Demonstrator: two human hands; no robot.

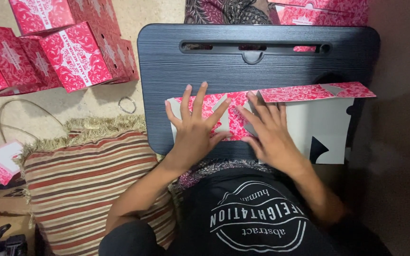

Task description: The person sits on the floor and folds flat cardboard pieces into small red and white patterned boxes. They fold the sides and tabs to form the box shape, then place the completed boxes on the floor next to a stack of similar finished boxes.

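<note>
Both hands [233, 125] flat on red carton blank [304, 118]

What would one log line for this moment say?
left hand: flat on box blank | right hand: flat on it | blank on lap desk | folded boxes at left

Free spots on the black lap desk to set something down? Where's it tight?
Bare strip on the lap desk between its slot handle and the flat box blank, plus the left edge beside the left hand. Crowded at the centre and right: both hands, right hand included, press on the blank. Finished red boxes fill the floor upper left.
</note>
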